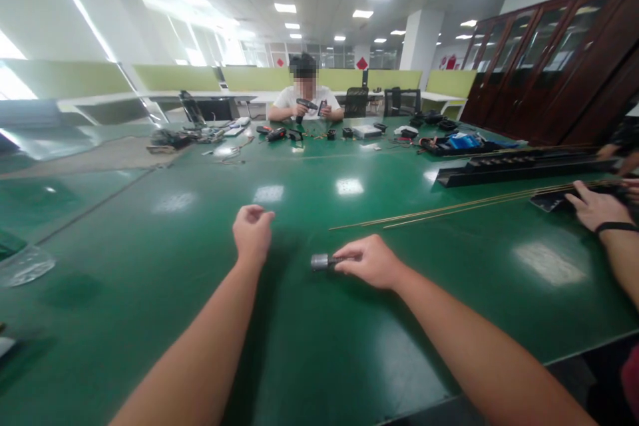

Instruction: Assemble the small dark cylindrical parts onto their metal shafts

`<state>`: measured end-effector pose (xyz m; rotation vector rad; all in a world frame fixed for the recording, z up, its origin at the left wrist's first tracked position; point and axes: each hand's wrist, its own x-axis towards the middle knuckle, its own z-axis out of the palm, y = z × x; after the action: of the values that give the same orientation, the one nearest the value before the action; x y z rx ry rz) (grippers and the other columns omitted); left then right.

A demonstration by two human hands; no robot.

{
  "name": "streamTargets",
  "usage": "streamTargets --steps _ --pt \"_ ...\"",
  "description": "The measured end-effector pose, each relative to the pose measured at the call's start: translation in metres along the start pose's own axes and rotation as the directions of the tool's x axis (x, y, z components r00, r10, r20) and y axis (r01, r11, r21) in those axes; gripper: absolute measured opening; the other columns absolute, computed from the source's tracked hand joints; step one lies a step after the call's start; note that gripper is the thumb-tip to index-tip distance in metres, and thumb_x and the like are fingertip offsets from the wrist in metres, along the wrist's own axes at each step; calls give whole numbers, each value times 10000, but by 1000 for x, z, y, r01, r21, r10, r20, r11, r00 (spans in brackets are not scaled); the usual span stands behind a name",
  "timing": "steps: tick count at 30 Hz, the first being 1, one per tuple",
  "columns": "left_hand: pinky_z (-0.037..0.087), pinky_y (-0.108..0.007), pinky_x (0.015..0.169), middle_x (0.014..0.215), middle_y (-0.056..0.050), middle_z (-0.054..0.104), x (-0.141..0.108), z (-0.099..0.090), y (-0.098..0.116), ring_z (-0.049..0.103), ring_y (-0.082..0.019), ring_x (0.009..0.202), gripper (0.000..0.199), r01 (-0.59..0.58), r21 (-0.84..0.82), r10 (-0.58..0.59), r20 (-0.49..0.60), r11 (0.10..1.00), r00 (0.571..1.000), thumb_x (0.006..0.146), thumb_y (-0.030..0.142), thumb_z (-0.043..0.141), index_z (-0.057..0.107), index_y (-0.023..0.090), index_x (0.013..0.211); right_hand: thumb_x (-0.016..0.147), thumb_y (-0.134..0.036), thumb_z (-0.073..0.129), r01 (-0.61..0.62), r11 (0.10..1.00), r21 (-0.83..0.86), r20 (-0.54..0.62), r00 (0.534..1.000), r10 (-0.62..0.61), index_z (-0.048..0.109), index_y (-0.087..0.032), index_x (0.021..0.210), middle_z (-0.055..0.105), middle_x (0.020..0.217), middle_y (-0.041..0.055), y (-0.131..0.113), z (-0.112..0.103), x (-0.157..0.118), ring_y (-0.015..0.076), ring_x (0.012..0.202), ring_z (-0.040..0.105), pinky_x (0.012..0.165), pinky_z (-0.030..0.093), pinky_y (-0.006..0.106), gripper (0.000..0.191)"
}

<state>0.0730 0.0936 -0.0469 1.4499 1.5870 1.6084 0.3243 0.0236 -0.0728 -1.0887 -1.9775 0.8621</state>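
My right hand (372,261) has its thumb and fingers closed on the narrow shank of a grey metal cylindrical piece (320,262). The wide, ridged end of this piece points left, low over the green tabletop (299,359); whether it touches the surface I cannot tell. To the left, my left hand (253,231) hovers above the table with its fingers curled in toward the thumb. Whether anything small is inside those fingers is hidden. Just beyond my right hand lie long thin brass-coloured rods (439,208), stretching to the right.
Across the table sits a person (305,96) with a power drill (306,105). At the right edge, another person's hand (596,206) rests by the rods. Black metal channels (524,170) and a tray with blue items (464,141) lie far right. A clear plastic bag (30,266) lies left.
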Motion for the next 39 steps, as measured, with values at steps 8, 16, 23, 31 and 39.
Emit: streamTargets --steps 8,16,23,31,39 --pt "495 -241 641 1046 -73 645 -70 -38 -5 559 -116 682 608 -353 -61 275 752 934 599 765 254 642 493 191 1351 776 -285 739 25 999 35 27 999 -26 797 -215 939 777 814 16 1 2 0 157 686 684 632 479 231 187" --pt "554 -271 742 949 -37 709 -67 -22 -5 663 -158 781 485 -424 -31 328 685 905 650 709 375 836 676 226 1142 779 -270 732 6 996 89 13 1000 -8 794 -192 936 768 774 22 1 4 -1 156 668 683 636 487 232 186" --pt "555 -293 810 974 -40 719 -78 -22 -3 675 -176 873 276 -540 1 415 640 842 647 796 339 766 704 233 1043 778 -271 731 6 1000 26 7 1000 -6 779 -215 937 770 863 17 -2 13 -4 168 739 689 693 498 255 175" --pt "553 -324 864 1071 -73 685 -79 -19 -4 650 -193 959 319 -598 34 412 693 801 591 868 306 676 656 233 1178 738 -244 756 -11 1000 3 22 1000 11 736 -205 915 754 818 13 3 19 -5 163 711 686 677 508 255 182" --pt "560 -310 863 1070 -71 669 -80 -20 -2 644 -188 961 272 -622 44 428 687 782 587 880 290 649 674 240 1146 724 -252 771 -37 999 -1 16 999 37 719 -193 886 747 810 17 0 16 -4 163 714 680 670 504 255 180"
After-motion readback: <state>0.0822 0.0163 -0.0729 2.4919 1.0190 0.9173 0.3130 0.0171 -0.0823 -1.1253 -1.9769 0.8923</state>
